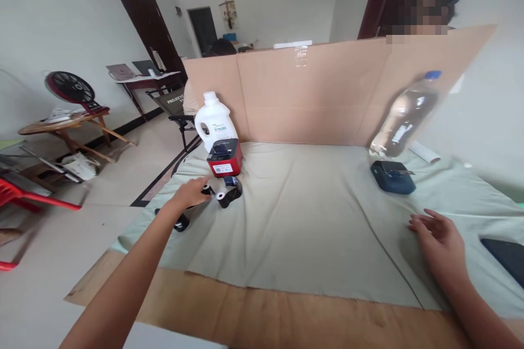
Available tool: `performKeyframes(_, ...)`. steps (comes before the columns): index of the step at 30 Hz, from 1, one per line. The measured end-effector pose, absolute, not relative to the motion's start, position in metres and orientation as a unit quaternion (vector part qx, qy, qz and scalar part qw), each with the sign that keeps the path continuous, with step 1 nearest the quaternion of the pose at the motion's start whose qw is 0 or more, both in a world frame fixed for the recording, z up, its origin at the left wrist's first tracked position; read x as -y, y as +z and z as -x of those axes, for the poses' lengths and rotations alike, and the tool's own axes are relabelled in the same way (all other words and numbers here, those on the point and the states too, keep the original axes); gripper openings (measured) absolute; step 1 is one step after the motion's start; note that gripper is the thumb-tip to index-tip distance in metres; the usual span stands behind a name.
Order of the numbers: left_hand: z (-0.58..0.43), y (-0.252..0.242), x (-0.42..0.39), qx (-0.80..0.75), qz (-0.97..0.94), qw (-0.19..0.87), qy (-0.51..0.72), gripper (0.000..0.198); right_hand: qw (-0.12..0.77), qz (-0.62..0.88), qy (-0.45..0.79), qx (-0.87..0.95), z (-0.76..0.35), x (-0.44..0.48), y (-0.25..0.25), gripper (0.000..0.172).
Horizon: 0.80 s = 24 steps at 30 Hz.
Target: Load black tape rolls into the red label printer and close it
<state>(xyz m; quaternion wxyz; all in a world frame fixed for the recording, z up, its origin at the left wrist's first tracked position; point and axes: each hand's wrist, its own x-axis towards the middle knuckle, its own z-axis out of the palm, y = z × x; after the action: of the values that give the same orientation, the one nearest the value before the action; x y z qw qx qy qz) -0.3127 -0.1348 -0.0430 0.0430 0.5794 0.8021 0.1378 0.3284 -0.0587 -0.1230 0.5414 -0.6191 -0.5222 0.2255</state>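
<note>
My left hand (191,193) reaches to the left side of the cloth, its fingers closed about a small black roll (208,190) with a white core. Beside it lie another black roll with a white core (221,200) and a dark strip (235,191). A further black roll (181,223) sits nearer the left edge, below my wrist. Just behind the rolls stands a red and black printer-like device (226,158). On the right, my right hand (440,237) hovers over the cloth with fingers loosely bent and apart, holding nothing. The nearest thing to it is a dark blue device (393,177).
A white jug (216,122) and a tilted clear bottle with a blue cap (403,114) stand before a cardboard screen (303,95). A dark flat object (505,256) lies far right. Pale green cloth (295,229) covers the wooden table (286,316). A person's head shows behind the screen.
</note>
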Motion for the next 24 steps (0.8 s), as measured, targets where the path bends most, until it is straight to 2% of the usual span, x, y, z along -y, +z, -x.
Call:
performKeyframes(2,0.291,-0.035,0.141,-0.803,-0.579,-0.023,0.141,0.049,0.541,0.628,0.242,0.505,-0.329,0.054,-0.126,0.06)
performKeyframes(4,0.264,-0.034,0.146,-0.811,-0.561,-0.05,0.155,0.045,0.515,0.636,0.242,0.52,-0.327,0.046,-0.127,0.064)
performKeyframes(7,0.229,-0.045,0.153,-0.831,-0.541,-0.031,0.124,0.048,0.435,0.679,0.208,0.553,-0.324,0.031,-0.122,0.074)
performKeyframes(10,0.211,-0.06,0.155,-0.833,-0.546,-0.023,0.085,0.04,0.347,0.736,0.135,0.566,-0.322,0.006,-0.107,0.093)
performKeyframes(12,0.209,-0.067,0.156,-0.827,-0.554,-0.027,0.09,0.037,0.31,0.759,0.093,0.565,-0.318,-0.015,-0.097,0.106)
performKeyframes(15,0.217,-0.072,0.16,-0.823,-0.556,-0.042,0.11,0.036,0.279,0.781,0.076,0.554,-0.312,-0.047,-0.088,0.115)
performKeyframes(17,0.223,-0.073,0.166,-0.827,-0.546,-0.049,0.123,0.036,0.271,0.788,0.089,0.545,-0.309,-0.062,-0.087,0.115)
performKeyframes(20,0.226,-0.075,0.181,-0.832,-0.531,-0.053,0.15,0.036,0.27,0.798,0.097,0.53,-0.308,-0.071,-0.086,0.105)
performKeyframes(24,0.202,-0.07,0.197,-0.842,-0.467,-0.154,0.222,0.056,0.294,0.789,0.072,0.534,-0.29,-0.055,-0.078,0.09)
